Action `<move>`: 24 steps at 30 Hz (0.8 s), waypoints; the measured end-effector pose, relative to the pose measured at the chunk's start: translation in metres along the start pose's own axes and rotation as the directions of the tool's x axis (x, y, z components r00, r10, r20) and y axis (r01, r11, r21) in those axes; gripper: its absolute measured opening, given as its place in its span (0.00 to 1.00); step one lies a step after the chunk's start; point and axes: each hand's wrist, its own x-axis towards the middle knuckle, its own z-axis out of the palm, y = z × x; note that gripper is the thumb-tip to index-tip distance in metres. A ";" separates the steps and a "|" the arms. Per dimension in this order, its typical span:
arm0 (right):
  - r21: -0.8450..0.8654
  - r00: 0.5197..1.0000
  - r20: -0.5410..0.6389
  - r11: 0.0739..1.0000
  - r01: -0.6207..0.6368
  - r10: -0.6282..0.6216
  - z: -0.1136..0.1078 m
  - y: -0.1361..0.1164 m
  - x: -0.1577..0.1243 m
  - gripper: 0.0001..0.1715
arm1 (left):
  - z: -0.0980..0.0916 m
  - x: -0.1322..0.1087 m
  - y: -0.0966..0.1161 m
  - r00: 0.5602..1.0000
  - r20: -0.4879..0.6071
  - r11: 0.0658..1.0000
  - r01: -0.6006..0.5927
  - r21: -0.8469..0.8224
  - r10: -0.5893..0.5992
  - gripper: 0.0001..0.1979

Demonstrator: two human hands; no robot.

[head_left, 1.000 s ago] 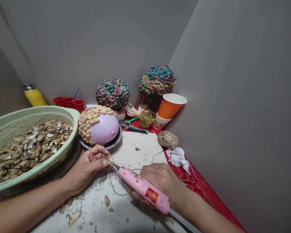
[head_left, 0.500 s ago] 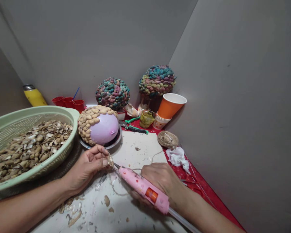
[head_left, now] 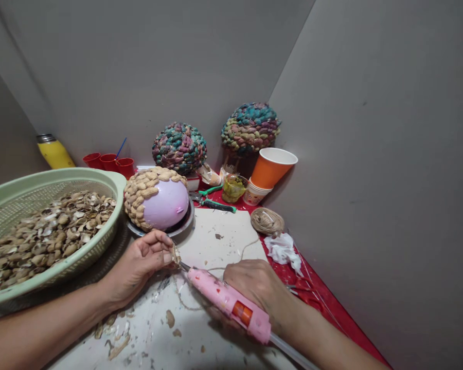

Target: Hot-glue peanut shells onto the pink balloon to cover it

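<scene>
Between the thumb and fingers of my left hand [head_left: 141, 259] is a peanut shell [head_left: 176, 255], its inner side turned toward the right. My right hand [head_left: 254, 282] is wrapped round a pink hot glue gun [head_left: 227, 303], with a clear glue stick [head_left: 291, 352] coming out of its back end. The gun's metal nozzle [head_left: 184, 266] meets the shell's edge or sits just beside it. Behind my left hand, a lilac balloon [head_left: 165, 205] partly covered with peanut shells rests in a metal bowl [head_left: 187, 224].
At left stands a green colander [head_left: 118, 180] full of shells. Painted shell balls [head_left: 179, 146], red cups [head_left: 125, 167], pliers [head_left: 216, 205], an orange paper cup [head_left: 270, 169] and twine [head_left: 267, 222] sit toward the back. Shell scraps [head_left: 170, 318] litter the white board [head_left: 212, 226].
The glue gun has shifted very slightly, its nozzle a little to the left against or near the shell. My left hand stays in place.
</scene>
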 end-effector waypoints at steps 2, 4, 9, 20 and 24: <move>0.002 1.000 -0.010 1.000 0.003 -0.003 0.000 0.000 0.000 0.25 | 0.000 0.000 0.000 1.000 -0.005 1.000 -0.001 -0.002 0.001 0.12; -0.005 1.000 -0.014 1.000 -0.003 0.003 0.001 0.000 0.000 0.25 | 0.000 0.000 0.000 1.000 -0.009 1.000 0.000 -0.002 0.000 0.12; 0.009 1.000 -0.013 1.000 -0.002 0.002 0.001 0.000 0.000 0.26 | 0.000 0.000 0.000 1.000 -0.010 1.000 -0.001 0.013 0.001 0.11; 0.000 1.000 -0.001 1.000 0.002 -0.002 0.001 0.001 0.000 0.26 | 0.001 0.000 0.000 1.000 -0.020 1.000 -0.007 0.012 0.007 0.12; 0.014 1.000 0.019 1.000 0.006 -0.006 0.001 0.003 -0.002 0.26 | 0.000 0.000 -0.001 1.000 -0.001 1.000 -0.001 0.013 0.001 0.11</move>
